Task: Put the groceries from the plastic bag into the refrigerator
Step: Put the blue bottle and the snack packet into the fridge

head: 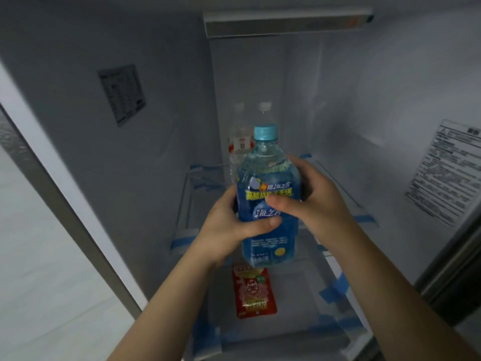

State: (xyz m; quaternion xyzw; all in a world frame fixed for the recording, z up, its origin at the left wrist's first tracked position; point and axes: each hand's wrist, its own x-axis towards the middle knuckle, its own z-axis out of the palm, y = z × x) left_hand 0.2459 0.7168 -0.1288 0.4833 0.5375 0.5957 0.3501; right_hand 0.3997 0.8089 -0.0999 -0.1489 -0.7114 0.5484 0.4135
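Observation:
A blue drink bottle [268,178] with a light blue cap is held upright inside the open refrigerator [161,131]. My left hand [226,230] grips its lower left side, thumb across the label. From the right, my right hand [312,201] wraps the bottle's middle, its thumb on the front. Behind the bottle stand two clear water bottles [240,142] at the back of a glass shelf [187,194]. A red snack packet [253,293] lies flat on a lower shelf, just under the blue bottle. The plastic bag is out of sight.
Blue tape strips [335,285] hold the shelves and the lower drawer [286,340] in place. A label sticker [122,95] is on the left inner wall, and a printed notice [447,170] on the right. A light bar [286,22] runs across the top. The fridge frame edge [67,178] slants at left.

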